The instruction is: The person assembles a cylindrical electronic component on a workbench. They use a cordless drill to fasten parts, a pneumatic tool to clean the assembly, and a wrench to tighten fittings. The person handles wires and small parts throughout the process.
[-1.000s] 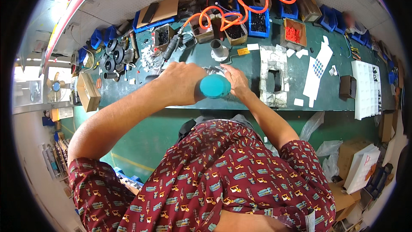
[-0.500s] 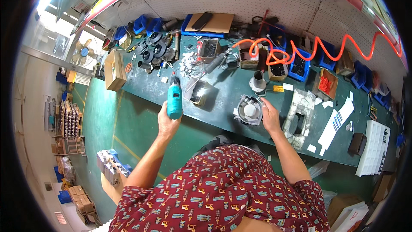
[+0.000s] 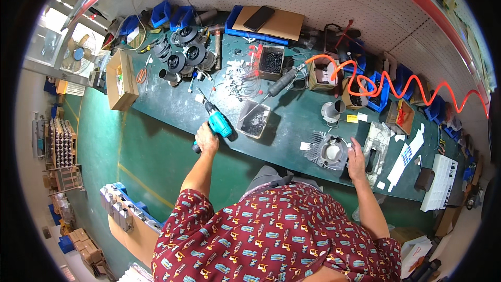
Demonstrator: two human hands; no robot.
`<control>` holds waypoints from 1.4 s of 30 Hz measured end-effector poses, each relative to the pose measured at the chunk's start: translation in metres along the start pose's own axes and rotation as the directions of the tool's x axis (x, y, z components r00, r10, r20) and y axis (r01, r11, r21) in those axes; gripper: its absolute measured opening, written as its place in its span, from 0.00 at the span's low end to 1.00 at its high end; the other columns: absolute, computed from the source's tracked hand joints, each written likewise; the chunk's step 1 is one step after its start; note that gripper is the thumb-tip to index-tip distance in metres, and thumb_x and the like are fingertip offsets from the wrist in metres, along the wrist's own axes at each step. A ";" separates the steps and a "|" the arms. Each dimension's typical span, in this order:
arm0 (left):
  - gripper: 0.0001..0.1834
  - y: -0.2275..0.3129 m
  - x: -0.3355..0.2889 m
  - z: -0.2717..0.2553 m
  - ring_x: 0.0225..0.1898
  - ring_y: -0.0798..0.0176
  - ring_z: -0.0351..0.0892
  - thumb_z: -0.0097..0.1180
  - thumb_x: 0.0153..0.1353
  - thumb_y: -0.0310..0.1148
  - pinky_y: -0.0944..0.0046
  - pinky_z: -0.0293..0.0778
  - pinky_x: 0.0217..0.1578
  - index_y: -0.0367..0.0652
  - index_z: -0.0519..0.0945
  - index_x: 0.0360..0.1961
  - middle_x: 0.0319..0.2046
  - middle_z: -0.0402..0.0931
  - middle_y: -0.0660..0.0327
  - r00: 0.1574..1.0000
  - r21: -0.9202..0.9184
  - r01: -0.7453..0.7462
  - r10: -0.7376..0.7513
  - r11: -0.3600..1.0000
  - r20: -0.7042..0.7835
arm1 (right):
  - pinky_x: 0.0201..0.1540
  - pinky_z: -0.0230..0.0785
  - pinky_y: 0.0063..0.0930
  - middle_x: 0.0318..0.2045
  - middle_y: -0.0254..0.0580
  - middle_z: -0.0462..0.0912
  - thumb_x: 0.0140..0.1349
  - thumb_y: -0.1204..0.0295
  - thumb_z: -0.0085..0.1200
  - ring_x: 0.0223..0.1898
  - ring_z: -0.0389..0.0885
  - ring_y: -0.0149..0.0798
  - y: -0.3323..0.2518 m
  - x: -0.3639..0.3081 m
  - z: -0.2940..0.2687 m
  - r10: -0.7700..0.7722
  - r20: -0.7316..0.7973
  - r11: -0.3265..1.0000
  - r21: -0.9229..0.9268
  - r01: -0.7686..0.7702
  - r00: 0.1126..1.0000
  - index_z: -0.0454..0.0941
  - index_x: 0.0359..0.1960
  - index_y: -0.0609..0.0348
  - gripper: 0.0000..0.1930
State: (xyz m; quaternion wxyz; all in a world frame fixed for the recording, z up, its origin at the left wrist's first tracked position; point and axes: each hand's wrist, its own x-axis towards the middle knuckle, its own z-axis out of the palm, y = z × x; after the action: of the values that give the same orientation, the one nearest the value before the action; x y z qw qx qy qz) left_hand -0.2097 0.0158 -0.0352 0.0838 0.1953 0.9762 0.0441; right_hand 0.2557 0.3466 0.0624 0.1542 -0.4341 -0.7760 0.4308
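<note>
A teal cordless drill (image 3: 221, 124) lies tilted at the bench's front edge, its tip pointing away and to the left. My left hand (image 3: 207, 139) is wrapped round its handle. At the right, a grey finned metal housing (image 3: 331, 151) with a round opening rests on the bench, its fins toward the left. My right hand (image 3: 357, 162) is beside the housing's right edge, fingers stretched out and apart; whether it touches the housing I cannot tell. Behind the housing stands a grey metal part with an upright tube (image 3: 332, 109).
A clear-sided bin (image 3: 254, 119) sits between my hands, an air tool (image 3: 282, 82) on a coiled orange hose (image 3: 389, 65) leaning over it. Black motor parts (image 3: 194, 55) and a cardboard box (image 3: 123, 83) are at the left. A whitish block-shaped fixture (image 3: 377, 143) lies right of my right hand.
The drill has swung from pointing straight away to a leftward tilt and come down toward the bench. The housing now has its fins turned left. My right hand has shifted right with its edge.
</note>
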 end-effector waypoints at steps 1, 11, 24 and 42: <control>0.37 0.001 0.006 0.006 0.57 0.43 0.78 0.70 0.52 0.29 0.44 0.71 0.58 0.44 0.69 0.64 0.51 0.80 0.49 0.999 -0.016 -0.016 0.015 1.000 -0.030 | 0.71 0.63 0.39 0.65 0.61 0.76 0.77 0.65 0.43 0.67 0.75 0.54 0.001 -0.002 0.000 0.005 -0.015 1.000 -0.012 -0.005 1.000 0.68 0.70 0.66 0.25; 0.30 0.049 0.053 -0.013 0.54 0.40 0.76 0.68 0.51 0.36 0.46 0.70 0.60 0.39 0.78 0.56 0.49 0.78 0.46 0.897 -0.323 -0.320 0.176 0.891 -0.405 | 0.69 0.65 0.42 0.62 0.61 0.78 0.78 0.59 0.43 0.65 0.76 0.57 -0.027 -0.001 0.010 0.132 0.005 0.991 -0.033 -0.132 0.991 0.70 0.68 0.63 0.25; 0.16 0.274 0.134 0.006 0.26 0.69 0.79 0.69 0.64 0.44 0.67 0.76 0.28 0.41 0.84 0.40 0.31 0.83 0.62 0.478 -0.801 0.337 0.644 0.494 0.598 | 0.62 0.71 0.44 0.56 0.63 0.82 0.77 0.61 0.47 0.59 0.80 0.61 -0.025 0.000 0.013 0.136 -0.042 0.989 -0.060 -0.138 0.990 0.73 0.64 0.62 0.22; 0.19 0.322 -0.053 -0.217 0.33 0.71 0.77 0.73 0.56 0.35 0.66 0.76 0.39 0.36 0.85 0.45 0.32 0.83 0.64 0.645 -0.785 -0.416 0.757 0.460 0.102 | 0.54 0.75 0.45 0.45 0.66 0.85 0.75 0.58 0.49 0.51 0.83 0.64 -0.014 0.008 0.022 0.003 -0.120 0.988 0.155 0.016 0.993 0.77 0.57 0.66 0.22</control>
State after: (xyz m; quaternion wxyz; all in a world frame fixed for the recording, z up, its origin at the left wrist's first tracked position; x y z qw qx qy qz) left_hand -0.0807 0.2797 0.2243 0.3476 0.4865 0.6994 0.3917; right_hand 0.2302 0.3379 0.0595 0.2352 -0.4433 -0.7308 0.4627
